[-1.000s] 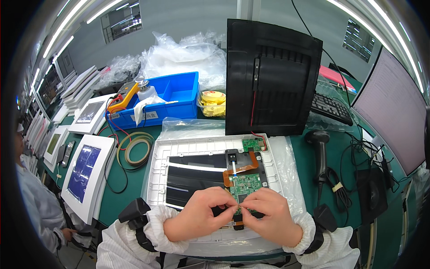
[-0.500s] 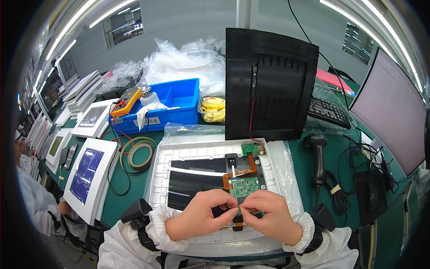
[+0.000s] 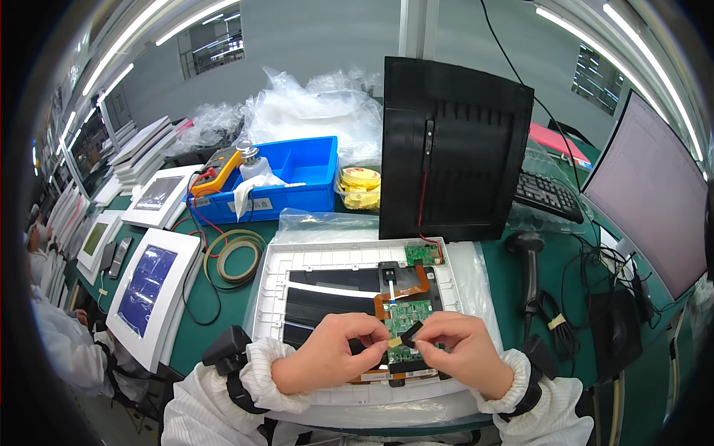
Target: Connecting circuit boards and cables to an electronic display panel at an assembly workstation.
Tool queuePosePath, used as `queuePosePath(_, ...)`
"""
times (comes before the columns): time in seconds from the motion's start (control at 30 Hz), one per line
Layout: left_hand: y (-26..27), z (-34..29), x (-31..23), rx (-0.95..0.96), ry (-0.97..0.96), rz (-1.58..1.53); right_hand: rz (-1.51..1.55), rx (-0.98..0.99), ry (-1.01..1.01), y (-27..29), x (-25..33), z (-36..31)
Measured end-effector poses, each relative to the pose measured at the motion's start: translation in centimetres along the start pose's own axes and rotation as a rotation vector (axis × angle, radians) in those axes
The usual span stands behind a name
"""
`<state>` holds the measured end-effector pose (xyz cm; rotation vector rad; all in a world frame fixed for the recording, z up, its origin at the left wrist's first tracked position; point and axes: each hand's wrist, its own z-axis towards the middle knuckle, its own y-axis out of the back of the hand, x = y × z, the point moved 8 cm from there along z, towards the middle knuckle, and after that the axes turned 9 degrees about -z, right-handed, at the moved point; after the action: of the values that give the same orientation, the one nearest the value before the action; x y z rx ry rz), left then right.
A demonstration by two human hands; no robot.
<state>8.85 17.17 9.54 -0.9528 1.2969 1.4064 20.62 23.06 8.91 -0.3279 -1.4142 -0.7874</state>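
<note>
Above a green circuit board (image 3: 405,314) my two hands meet, fingers pinched. My left hand (image 3: 327,355) grips the end of a small pale yellow strip (image 3: 395,343). Between thumb and fingers of my right hand (image 3: 462,352) is a short black strip (image 3: 413,331). The two strips touch or overlap; whether they are joined I cannot tell. Below lies a white plastic frame (image 3: 269,279) with a black panel (image 3: 327,301) inside. A flat orange ribbon cable (image 3: 418,287) runs from the board toward a smaller green board (image 3: 422,255) at the frame's upper right corner.
A large black cover (image 3: 454,156) stands upright behind the frame, with a red wire running down it. Left are tape rolls (image 3: 239,260), a blue bin (image 3: 309,182) and white-framed screens (image 3: 149,279). On the right are a barcode scanner (image 3: 526,271), keyboard (image 3: 549,195) and monitor (image 3: 654,193).
The black strip and pale yellow strip now show between my fingers, where only a tiny bit showed before. My hands have lifted slightly apart. The whole view has shifted a little.
</note>
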Motion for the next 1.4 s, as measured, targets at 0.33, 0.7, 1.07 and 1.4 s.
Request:
queuePosePath(0.33,7.8,3.9,-2.9,-0.181,-0.141,0.36,0.456,-0.089,-0.088,3.9,0.1,0.2)
queuePosePath(0.7,17.2,18.9,2.1,-0.533,-0.188,0.925,0.454,-0.121,-0.223,4.1,-1.1,-0.1)
queuePosePath(1.07,5.0,12.3,-4.5,0.024,-0.317,0.524,0.63,-0.254,-0.351,4.4,-3.6,-0.1)
queuePosePath(1.4,-2.9,4.7,-7.2,0.141,-0.505,0.569,0.604,-0.11,-0.288,1.6,-2.4,-0.5)
